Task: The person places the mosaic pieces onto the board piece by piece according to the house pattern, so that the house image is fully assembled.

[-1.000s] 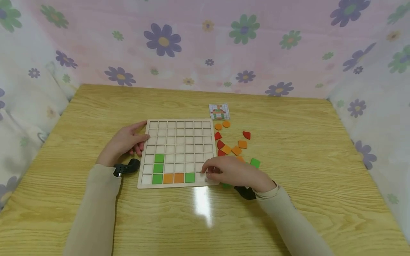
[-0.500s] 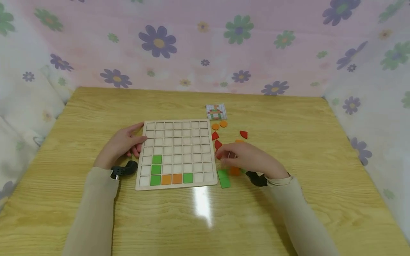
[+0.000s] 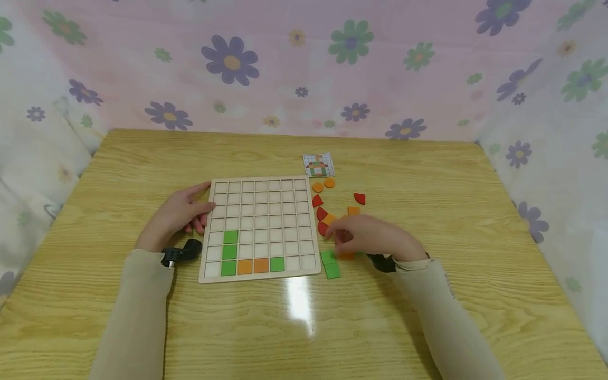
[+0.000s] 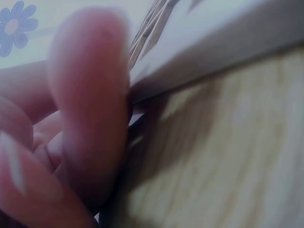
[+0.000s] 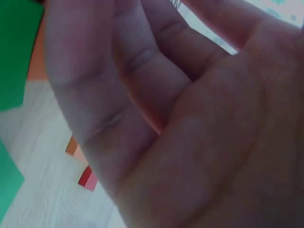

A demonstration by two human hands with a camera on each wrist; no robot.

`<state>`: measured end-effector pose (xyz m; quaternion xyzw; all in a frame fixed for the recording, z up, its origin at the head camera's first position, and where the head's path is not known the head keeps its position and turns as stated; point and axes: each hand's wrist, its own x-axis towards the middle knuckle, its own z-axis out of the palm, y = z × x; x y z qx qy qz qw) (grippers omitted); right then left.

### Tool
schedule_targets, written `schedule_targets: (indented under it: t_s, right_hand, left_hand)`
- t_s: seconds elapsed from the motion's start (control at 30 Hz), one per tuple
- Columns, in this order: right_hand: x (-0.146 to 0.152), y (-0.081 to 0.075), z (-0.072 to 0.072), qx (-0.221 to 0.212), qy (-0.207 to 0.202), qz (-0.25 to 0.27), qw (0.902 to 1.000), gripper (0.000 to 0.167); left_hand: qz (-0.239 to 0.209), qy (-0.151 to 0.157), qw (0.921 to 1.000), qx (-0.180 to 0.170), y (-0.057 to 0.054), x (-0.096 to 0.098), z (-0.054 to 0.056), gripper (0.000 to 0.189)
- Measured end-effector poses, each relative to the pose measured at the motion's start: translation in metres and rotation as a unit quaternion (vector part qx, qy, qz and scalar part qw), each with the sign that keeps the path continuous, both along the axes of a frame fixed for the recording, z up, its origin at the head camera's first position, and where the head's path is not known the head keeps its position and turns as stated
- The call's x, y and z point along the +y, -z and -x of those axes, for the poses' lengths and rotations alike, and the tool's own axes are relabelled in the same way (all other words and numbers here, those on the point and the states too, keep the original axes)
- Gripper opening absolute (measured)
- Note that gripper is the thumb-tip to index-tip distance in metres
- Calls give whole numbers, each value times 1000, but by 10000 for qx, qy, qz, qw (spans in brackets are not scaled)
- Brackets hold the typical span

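In the head view my left hand (image 3: 174,217) lies along the left side of a wooden grid board (image 3: 269,217). Its straight index finger reaches the top left corner and the thumb touches the frame. Set into the board are several green square tiles (image 3: 230,252) and two orange ones (image 3: 245,266). My right hand (image 3: 372,236) is over the loose pieces beside the board, thumb and index finger bent and apart. Just below its thumb lie two green squares (image 3: 332,271); red quarter-circles (image 3: 322,213) sit by its fingertips. The hand hides some orange pieces.
A small pattern card (image 3: 318,164) touches the board's far right corner area. Near it are two orange discs (image 3: 329,183). A lone red quarter-circle (image 3: 359,198) and an orange square (image 3: 353,211) lie farther right. A flowered cloth (image 3: 266,63) hangs behind the table.
My right hand has gone from over the board's lower right cells to the loose pieces on the right, uncovering two green squares. The left hand has stayed at the board's edge.
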<state>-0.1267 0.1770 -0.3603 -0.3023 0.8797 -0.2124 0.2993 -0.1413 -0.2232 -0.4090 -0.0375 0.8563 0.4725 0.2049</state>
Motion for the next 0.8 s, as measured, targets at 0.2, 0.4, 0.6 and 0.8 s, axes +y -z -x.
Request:
schedule_targets:
  t_s: [0.2,0.4,0.6,0.8]
  right_hand:
    - [-10,6,-5,81,-256,-289,9992,19]
    - [-19,10,-9,239,-304,-291,9988,17]
    - [-21,10,-9,359,-12,-327,9988,19]
    - [-20,7,-10,656,-150,-525,9964,23]
  left_hand:
    - [-31,-40,10000,5,-1,1,1,68]
    - [-2,42,10000,-53,1,-2,-3,70]
    - [-60,86,9999,-15,0,-3,-3,71]
    - [-107,57,9999,-27,1,-1,-1,71]
